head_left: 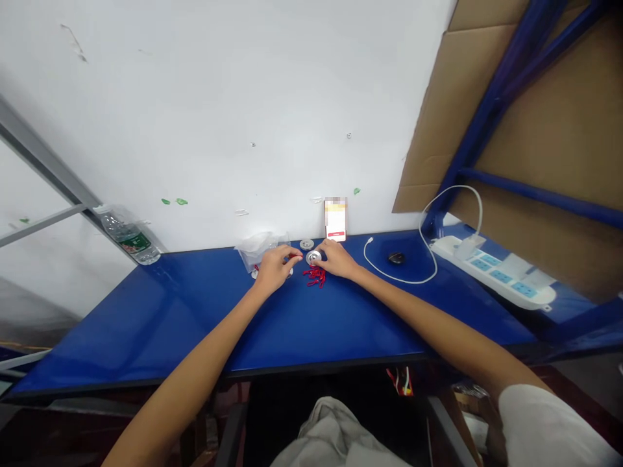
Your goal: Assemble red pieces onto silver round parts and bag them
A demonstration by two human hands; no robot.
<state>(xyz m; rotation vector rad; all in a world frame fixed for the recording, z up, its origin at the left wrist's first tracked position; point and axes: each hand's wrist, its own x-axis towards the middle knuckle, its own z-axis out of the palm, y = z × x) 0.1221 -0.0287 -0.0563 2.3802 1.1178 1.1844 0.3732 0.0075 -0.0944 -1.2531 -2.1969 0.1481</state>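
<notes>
The right hand [338, 259] is pinching a small round silver metal disc [313, 257] at its fingertips, just above loose red plastic pieces [316, 276]; the left hand [273, 267], fingers curled, is sitting just left of it, its hold unclear

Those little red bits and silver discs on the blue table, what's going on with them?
A person sits at the blue table, both hands out near the wall. The right hand rests on a small round metal disc, just above a loose pile of red pieces. The left hand pinches something red; what exactly is too small to tell. A second disc lies behind, a clear plastic bag sits beside the left hand, and a power strip lies off right.
</notes>
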